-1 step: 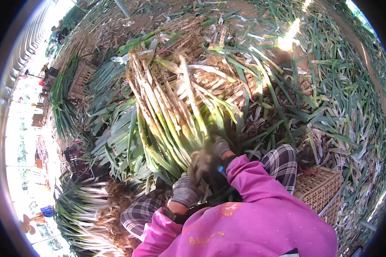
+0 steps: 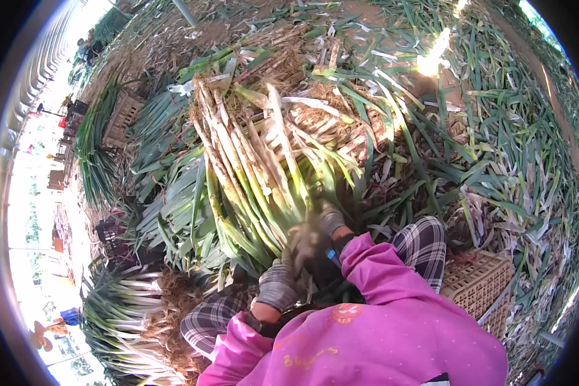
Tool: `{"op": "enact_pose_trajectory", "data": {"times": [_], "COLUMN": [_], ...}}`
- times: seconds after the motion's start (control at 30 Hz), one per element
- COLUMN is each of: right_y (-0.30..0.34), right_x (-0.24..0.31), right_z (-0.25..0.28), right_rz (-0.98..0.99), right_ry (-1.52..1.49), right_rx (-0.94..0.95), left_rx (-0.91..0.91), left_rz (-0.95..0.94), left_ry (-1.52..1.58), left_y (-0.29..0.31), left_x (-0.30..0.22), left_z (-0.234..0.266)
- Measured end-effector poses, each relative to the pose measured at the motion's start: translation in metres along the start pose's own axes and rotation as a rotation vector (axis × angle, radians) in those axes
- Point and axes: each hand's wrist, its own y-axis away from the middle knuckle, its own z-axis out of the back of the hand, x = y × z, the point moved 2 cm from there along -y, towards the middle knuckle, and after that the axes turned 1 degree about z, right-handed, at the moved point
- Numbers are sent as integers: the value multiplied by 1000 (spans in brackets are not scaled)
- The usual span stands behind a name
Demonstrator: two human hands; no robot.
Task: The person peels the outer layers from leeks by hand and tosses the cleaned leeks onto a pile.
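While the leek bundle (image 2: 257,174) lies across the lap, roots pointing away and green leaves toward the body, the step looks best done by keeping both gloved hands low on the stalks so none slide out. The right hand (image 2: 315,241) is blurred but seems wrapped around the bundle's leafy end; the left hand (image 2: 278,286), just nearer the body than the bundle, is curled against the same stalks, though how tightly it closes I cannot tell. Right of the bundle sits a woven crate (image 2: 479,283). Beyond the bundle, cut leaves (image 2: 495,128) litter bare earth; left of it more leeks (image 2: 128,309) lie heaped.
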Motion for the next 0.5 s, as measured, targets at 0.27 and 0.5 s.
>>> {"op": "enact_pose_trajectory", "data": {"times": [0.27,0.5], "right_y": [29,16], "right_x": [26,-18], "right_z": [1,34], "right_rz": [-12,-132], "right_ry": [-113,-176], "right_rx": [119,99], "left_rx": [-269,74], "left_rz": [-125,11], "left_ry": [134,43], "left_y": [-9,11], "left_x": [22,-25], "left_z": [25,22]}}
